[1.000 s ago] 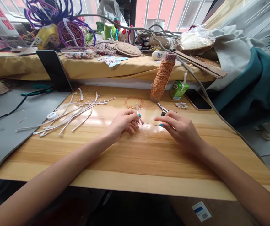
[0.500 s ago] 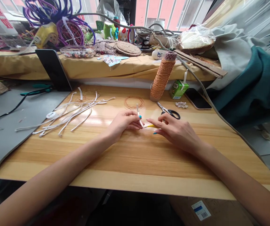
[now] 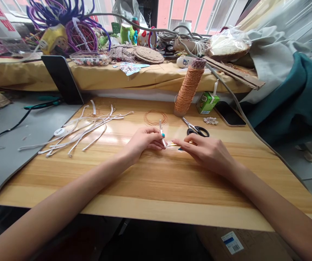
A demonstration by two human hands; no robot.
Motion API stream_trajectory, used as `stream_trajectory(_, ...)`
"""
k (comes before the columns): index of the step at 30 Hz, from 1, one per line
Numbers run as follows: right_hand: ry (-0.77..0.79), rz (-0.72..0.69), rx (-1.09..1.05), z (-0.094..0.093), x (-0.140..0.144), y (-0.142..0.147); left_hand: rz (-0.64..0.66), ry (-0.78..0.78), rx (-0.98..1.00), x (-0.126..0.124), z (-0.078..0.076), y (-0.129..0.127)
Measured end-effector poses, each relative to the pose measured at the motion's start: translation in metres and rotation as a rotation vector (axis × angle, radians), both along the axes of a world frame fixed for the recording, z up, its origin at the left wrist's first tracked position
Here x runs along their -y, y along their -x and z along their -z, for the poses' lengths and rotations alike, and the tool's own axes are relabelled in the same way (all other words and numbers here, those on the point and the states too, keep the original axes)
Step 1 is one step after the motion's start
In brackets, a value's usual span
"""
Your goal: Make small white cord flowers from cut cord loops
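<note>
My left hand (image 3: 142, 143) pinches a narrow white strip (image 3: 160, 126) between thumb and fingertips; its free end points up. From the same fingertips a thin yellow-and-white piece (image 3: 172, 144) runs rightward to my right hand (image 3: 209, 150). The thumb and index finger of that hand close on its far end, which they partly cover. Black-handled scissors (image 3: 201, 131) lie just beyond my right fingers. A coil of thin copper-coloured wire or cord (image 3: 156, 124) rests behind my left hand.
White cords (image 3: 83, 136) and a round white disc (image 3: 59, 132) lie left on the table (image 3: 150, 185). Behind stand an orange cord spool (image 3: 190, 87) and a green drink carton (image 3: 207, 103). A phone (image 3: 230, 113) lies right; a dark tablet-like panel (image 3: 62, 79) leans at left.
My right fingers have shifted slightly and drawn closer together over the yellow-and-white piece, so less yellow shows. My left hand keeps its pinch nearly unmoved.
</note>
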State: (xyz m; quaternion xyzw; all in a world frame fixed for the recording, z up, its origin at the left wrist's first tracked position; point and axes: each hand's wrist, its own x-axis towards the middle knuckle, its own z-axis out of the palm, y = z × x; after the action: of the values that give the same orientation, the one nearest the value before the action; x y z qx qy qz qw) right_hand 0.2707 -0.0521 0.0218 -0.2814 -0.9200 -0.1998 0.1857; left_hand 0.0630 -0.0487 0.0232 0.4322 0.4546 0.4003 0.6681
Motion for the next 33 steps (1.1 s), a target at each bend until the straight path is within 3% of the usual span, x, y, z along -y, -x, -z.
stream_trajectory(15, 0.003, -0.089, -0.008, -0.0015, 0.0030, 0.0008, 0.016, -0.004, -0.006, -0.0007, 0.0001, -0.0019)
stream_trajectory(25, -0.039, -0.070, -0.014, -0.0007, 0.0066, 0.0036, 0.034, -0.003, -0.015, 0.0004, 0.0000, -0.0014)
stream_trajectory(33, -0.214, -0.064, 0.016, -0.0010, 0.0086, 0.0068, 0.068, 0.012, 0.026, -0.0006, 0.0024, -0.0003)
